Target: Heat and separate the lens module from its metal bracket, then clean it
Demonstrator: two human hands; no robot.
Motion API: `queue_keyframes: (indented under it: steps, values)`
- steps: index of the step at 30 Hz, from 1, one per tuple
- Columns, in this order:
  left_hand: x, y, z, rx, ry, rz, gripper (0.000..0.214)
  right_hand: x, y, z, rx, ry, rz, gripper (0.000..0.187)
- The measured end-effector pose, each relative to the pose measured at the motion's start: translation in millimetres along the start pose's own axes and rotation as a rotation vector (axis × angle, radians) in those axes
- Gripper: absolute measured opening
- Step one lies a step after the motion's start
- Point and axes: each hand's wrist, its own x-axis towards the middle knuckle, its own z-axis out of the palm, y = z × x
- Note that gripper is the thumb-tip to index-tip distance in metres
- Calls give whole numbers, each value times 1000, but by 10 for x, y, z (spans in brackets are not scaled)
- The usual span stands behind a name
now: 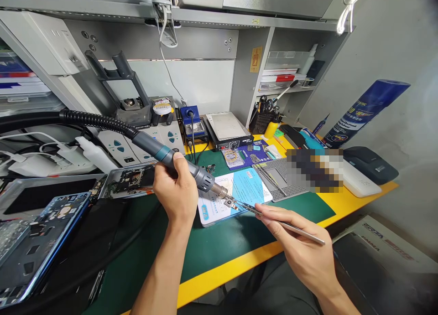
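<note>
My left hand (175, 187) is wrapped around the grey handle of a hot-air wand (201, 178), whose black ribbed hose runs off to the left. Its metal nozzle points down at a small component (232, 202) lying on a white and blue card (236, 192). My right hand (301, 240) pinches long metal tweezers (270, 216), and their tips reach that same component from the right. Both hands hover over the green mat (219, 246).
An opened phone with exposed circuit boards (130, 180) lies left of the wand, a blue phone frame (37, 242) further left. At the back stand a blue soldering station (192, 123), a hot plate (227, 130), a tool holder (262, 116) and a tall blue spray can (366, 112).
</note>
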Motion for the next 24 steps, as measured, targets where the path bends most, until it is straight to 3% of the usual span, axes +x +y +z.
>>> queue_keyframes:
  steps: [24]
  values:
    - [-17, -25, 2, 36, -12, -9, 27, -1, -9, 9, -9, 7, -6, 11]
